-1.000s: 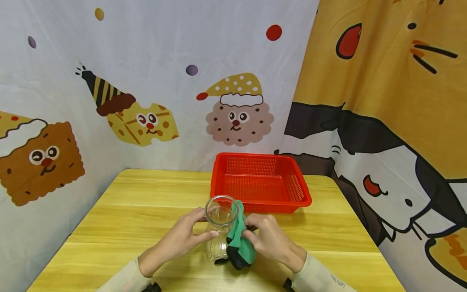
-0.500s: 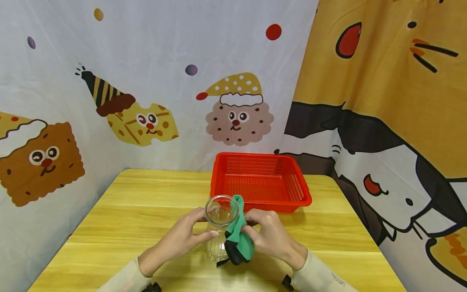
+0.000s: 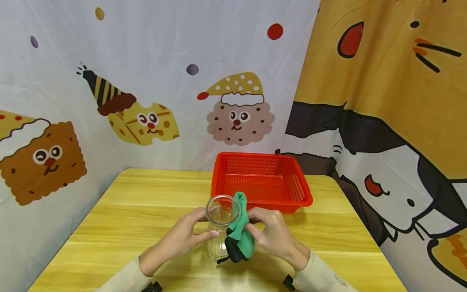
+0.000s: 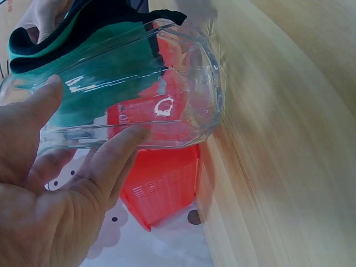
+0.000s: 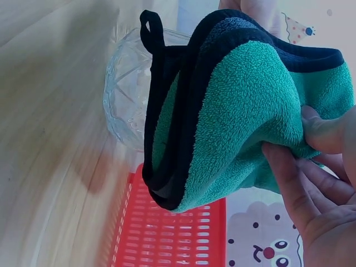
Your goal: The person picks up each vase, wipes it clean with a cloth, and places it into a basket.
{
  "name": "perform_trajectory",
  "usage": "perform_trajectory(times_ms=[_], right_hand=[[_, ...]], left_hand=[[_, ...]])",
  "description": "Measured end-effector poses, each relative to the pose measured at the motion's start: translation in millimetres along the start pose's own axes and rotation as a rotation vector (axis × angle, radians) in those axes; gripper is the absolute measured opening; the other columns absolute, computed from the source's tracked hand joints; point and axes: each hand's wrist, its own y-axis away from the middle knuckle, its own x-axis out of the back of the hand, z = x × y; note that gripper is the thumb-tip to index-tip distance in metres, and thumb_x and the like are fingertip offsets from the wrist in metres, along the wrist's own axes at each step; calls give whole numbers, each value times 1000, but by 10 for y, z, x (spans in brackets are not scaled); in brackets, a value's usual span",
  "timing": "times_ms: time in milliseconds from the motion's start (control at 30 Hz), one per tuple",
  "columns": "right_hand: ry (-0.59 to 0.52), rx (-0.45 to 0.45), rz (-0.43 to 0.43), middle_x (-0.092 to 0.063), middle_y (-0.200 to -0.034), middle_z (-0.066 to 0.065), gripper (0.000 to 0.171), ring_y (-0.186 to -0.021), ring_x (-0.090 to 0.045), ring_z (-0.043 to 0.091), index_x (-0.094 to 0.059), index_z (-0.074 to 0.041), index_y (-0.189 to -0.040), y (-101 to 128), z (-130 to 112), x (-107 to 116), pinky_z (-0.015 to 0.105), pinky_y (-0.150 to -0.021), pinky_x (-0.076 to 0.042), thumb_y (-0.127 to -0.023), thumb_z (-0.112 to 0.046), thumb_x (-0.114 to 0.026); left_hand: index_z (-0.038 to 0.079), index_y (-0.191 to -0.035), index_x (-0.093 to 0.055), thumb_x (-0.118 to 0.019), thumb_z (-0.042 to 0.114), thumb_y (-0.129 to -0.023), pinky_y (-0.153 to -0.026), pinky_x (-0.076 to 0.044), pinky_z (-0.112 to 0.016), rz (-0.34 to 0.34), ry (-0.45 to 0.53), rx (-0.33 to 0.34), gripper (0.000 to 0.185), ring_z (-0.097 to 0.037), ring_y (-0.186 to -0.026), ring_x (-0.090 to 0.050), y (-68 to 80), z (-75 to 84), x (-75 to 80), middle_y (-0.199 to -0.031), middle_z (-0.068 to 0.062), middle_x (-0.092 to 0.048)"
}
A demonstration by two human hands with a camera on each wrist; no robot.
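Observation:
A clear faceted glass jar (image 3: pixel 220 226) stands upright on the wooden table (image 3: pixel 127 211). My left hand (image 3: pixel 182 237) grips the jar from its left side, with fingers (image 4: pixel 114 153) curled round the glass (image 4: pixel 139 94). My right hand (image 3: pixel 271 235) pinches a green cloth with a black edge (image 3: pixel 240 235) and holds it against the jar's right side, its top end reaching the rim. In the right wrist view the folded cloth (image 5: pixel 239 117) lies against the jar (image 5: pixel 125 94), with a black loop sticking out.
An empty red plastic basket (image 3: pixel 260 182) sits just behind the jar, at the back of the table. Cartoon-printed curtains close off the back, left and right sides. Bare tabletop lies to the left (image 3: pixel 120 202) and right (image 3: pixel 346 235) of my hands.
My right hand has slid the green cloth up along the jar's right side, so its top end now stands higher at the rim. The left hand and jar have stayed put.

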Motion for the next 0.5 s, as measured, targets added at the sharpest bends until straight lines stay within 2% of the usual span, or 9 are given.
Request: perform_trajectory(times_ms=[333, 500], right_hand=[[-18, -59, -42, -89, -105, 0, 33, -89, -83, 5, -82, -10, -118, -9, -16, 4, 19, -81, -72, -94, 12, -88], [-28, -91, -55, -88, -105, 1, 30, -88, -82, 4, -81, -9, -120, -4, -32, 4, 24, -78, -74, -96, 7, -89]], left_hand=[[11, -156, -70, -86, 36, -109, -114, -69, -62, 1, 14, -10, 57, -36, -134, -80, -3, -4, 3, -144, -10, -81], [14, -155, -71, -86, 36, -108, -114, -69, -62, 2, 5, -13, 54, -37, -133, -81, 1, -6, -1, -144, -10, -81]])
